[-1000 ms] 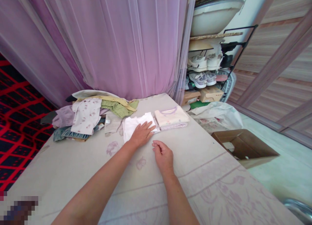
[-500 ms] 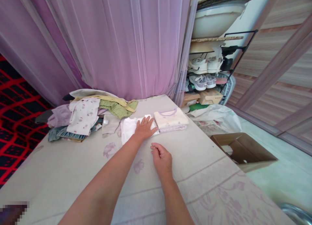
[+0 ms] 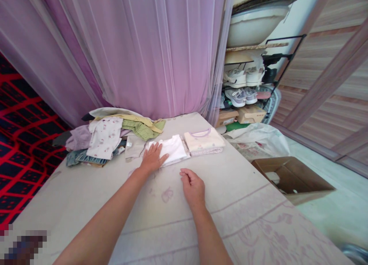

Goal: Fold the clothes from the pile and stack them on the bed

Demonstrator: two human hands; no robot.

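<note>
My left hand lies flat with its fingers outstretched on the left part of a folded white garment. To the right of this garment sits a neatly folded cream shirt with a purple neckline, on top of a pale layer. My right hand rests on the bed sheet nearer to me, its fingers curled in and nothing seen in them. Left of the white garment lies a flat beige cloth piece with a small tag.
A loose clothes pile with green, yellow, denim and printed pieces lies at the bed's far left. Purple curtains hang behind. Beyond the right edge are a shoe rack, a plastic bag and an open cardboard box.
My left hand has slid leftward across the white garment, whose left part now lies folded over and smoother. My right hand stays nearly in place. The view has shifted slightly.
</note>
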